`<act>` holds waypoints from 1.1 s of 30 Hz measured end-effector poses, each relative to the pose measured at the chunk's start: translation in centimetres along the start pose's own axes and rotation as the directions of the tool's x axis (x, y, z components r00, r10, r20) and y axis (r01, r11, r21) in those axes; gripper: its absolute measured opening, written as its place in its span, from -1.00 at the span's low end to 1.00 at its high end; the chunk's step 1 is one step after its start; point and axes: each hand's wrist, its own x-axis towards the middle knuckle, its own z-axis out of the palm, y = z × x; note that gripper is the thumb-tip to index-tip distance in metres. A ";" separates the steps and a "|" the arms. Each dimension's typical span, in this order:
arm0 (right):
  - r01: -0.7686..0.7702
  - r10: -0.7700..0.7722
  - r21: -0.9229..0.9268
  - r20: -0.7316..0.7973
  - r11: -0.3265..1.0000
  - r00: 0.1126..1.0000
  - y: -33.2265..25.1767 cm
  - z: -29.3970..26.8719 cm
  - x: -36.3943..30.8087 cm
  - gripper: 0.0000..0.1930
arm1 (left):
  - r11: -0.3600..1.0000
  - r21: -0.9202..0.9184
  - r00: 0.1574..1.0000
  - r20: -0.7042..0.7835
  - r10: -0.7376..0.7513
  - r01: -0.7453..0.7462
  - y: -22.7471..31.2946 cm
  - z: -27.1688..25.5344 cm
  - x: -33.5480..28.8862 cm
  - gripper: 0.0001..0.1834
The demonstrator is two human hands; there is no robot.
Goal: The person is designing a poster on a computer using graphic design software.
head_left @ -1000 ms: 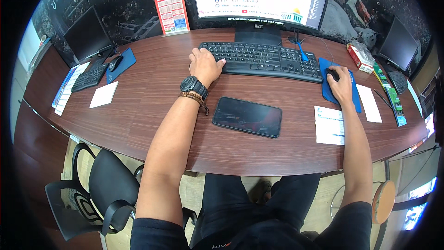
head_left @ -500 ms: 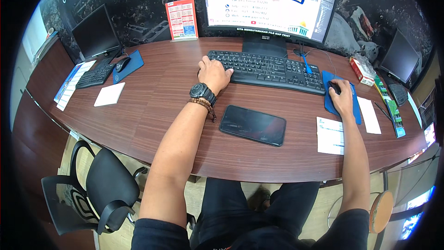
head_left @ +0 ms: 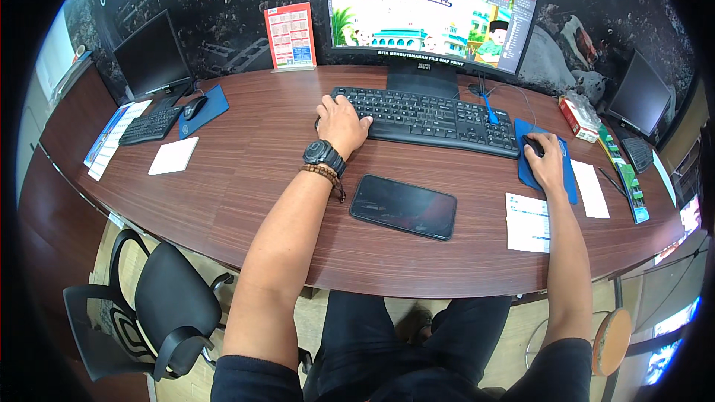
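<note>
My left fingers are loosely spread on the left end of the keyboard, which runs lengthwise toward my right fingers, cupping the mouse, can't tell how tightly.

Office for sure: long brown wood-grain desk, black plastic keyboard, wide black-framed monitor at 1 o'clock, flat black monitors at 10 and 2.

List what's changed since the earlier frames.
The centre monitor switched from contact lines on white to a colourful illustration with a cartoon figure at right. Nothing visibly grasped or released. Unchanged: left hand on the keyboard, right hand on the mouse, phone on the desk.
</note>
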 end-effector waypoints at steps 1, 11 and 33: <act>-0.001 0.001 -0.001 -0.001 1.000 1.000 0.0 0.0 0.0 -0.67 | 1.000 0.007 1.000 -0.002 0.006 -0.006 0.0 0.1 0.0 -0.30; -0.001 0.001 0.009 0.000 1.000 1.000 -0.3 0.0 0.0 -0.67 | 0.976 0.031 0.975 0.062 0.212 -0.215 -0.3 2.2 0.5 -0.45; 0.013 -0.013 -0.012 -0.007 1.000 1.000 0.2 0.1 0.1 -0.66 | 0.999 -0.030 0.994 0.112 -0.010 0.013 -0.7 1.2 0.7 -0.39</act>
